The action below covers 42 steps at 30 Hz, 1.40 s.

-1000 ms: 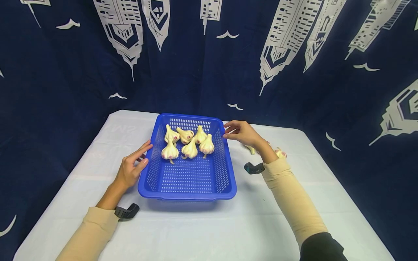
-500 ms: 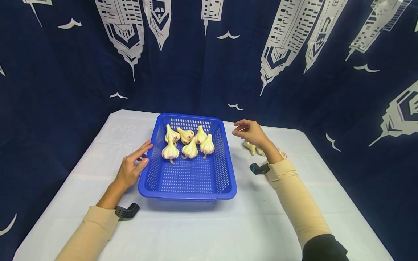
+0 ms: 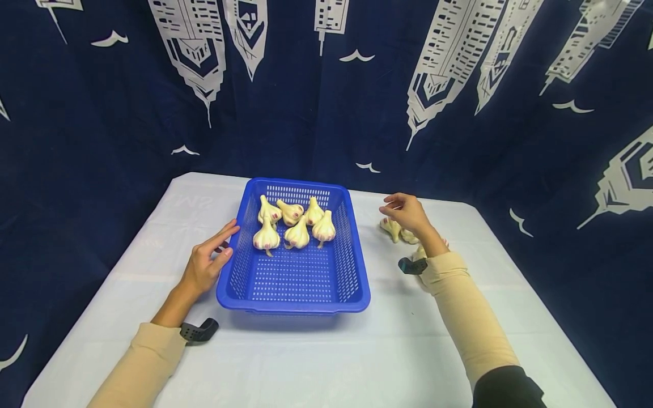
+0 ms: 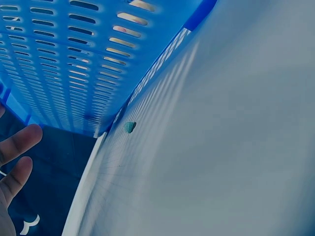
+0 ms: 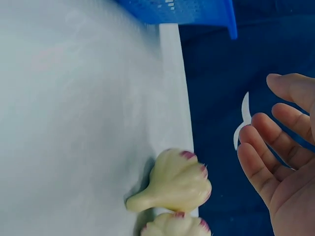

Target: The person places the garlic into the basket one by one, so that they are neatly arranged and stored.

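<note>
A blue perforated plastic basket (image 3: 293,306) stands on the white-covered table with several garlic bulbs (image 3: 297,234) grouped in its far half. My left hand (image 3: 204,265) rests its extended fingers at the basket's left rim, thumb against the side. Off to the right of the basket, my right hand (image 3: 410,214) hovers with relaxed fingers, palm bare in the right wrist view. Just below and behind it, more garlic bulbs (image 3: 391,229) lie on the table, partly covered by the hand and forearm. In the right wrist view, one garlic bulb (image 5: 172,182) lies close to that hand.
The white tabletop (image 3: 326,362) ends in front of a dark blue curtain (image 3: 285,124) printed with white buildings. A small green object (image 4: 130,127) shows beside the basket's base in the left wrist view; its kind is unclear.
My right hand has moved away from the basket's right rim, rightward to above the loose garlic, uncovering more bulbs. My left hand and the basket have stayed put.
</note>
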### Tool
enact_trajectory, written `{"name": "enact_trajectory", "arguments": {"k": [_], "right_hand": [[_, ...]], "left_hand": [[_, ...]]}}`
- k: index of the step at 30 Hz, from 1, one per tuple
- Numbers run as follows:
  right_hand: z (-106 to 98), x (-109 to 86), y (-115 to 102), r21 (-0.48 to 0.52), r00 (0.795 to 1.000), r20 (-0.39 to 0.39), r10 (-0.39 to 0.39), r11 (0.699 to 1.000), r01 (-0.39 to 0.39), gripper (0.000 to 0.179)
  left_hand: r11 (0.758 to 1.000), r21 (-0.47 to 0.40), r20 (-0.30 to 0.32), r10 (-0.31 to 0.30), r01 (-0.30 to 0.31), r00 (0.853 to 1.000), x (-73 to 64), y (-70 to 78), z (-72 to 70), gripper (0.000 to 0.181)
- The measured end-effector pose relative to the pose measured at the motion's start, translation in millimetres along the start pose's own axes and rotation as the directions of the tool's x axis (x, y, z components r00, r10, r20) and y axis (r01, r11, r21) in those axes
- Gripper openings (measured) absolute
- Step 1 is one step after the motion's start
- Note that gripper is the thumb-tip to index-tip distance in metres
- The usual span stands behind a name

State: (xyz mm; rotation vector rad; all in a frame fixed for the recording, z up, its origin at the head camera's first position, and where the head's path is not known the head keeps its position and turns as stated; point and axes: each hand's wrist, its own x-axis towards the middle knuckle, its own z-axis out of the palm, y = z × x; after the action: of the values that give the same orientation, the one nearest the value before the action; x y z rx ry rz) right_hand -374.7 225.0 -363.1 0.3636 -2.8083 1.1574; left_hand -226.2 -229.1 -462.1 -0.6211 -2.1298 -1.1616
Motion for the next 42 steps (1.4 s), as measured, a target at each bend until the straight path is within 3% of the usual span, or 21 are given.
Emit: {"name": "enact_trajectory", "arguments": {"k": [18, 42], "right_hand": [[0, -0.8, 20, -0.059, 0.996, -0.043, 0.081, 0.995, -0.083, 0.033], [0, 1.8, 30, -0.179, 0.991, 0.064, 0.117, 0.978, -0.104, 0.057]], "left_hand": [[1.000, -0.006, -0.007, 0.010, -0.010, 1.000, -0.5, -2.1, 0.7, 0.047], [1.000, -0.003, -0.006, 0.007, -0.007, 1.000, -0.9, -2.9, 1.1, 0.047]]}}
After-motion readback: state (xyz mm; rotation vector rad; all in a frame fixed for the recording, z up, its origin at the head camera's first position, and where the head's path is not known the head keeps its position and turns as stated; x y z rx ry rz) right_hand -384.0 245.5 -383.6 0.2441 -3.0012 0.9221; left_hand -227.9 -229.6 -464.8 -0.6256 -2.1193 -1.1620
